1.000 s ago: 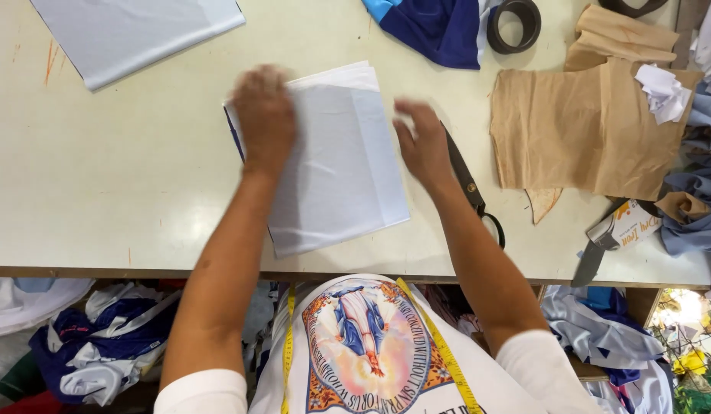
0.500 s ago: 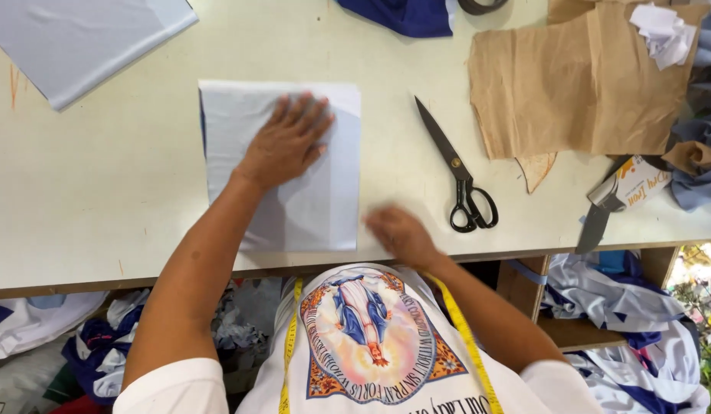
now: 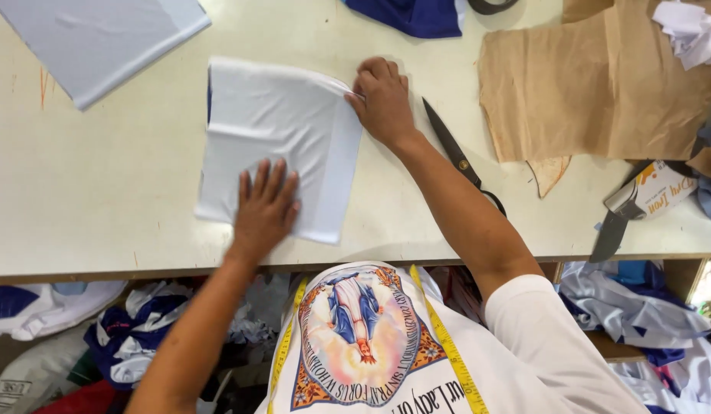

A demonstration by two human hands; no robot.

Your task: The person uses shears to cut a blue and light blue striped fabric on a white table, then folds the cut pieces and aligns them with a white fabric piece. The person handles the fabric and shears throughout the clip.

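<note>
Fabric (image 3: 283, 130) (smooth, white, folded): left hand (image 3: 265, 207) flat, right hand (image 3: 382, 100) pinching its corner.

left hand (image 3: 263, 205) lies flat, fingers (image 3: 257, 178) spread; right hand (image 3: 382, 100) curled, fingers seemingly pinching, arm outstretched.

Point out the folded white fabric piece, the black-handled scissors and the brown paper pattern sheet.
folded white fabric piece (image 3: 283, 126): head view, bare upper middle of the cloth.
black-handled scissors (image 3: 447, 138): head view, on the blades, just right of the right wrist.
brown paper pattern sheet (image 3: 593, 84): head view, flat middle of the sheet.
</note>
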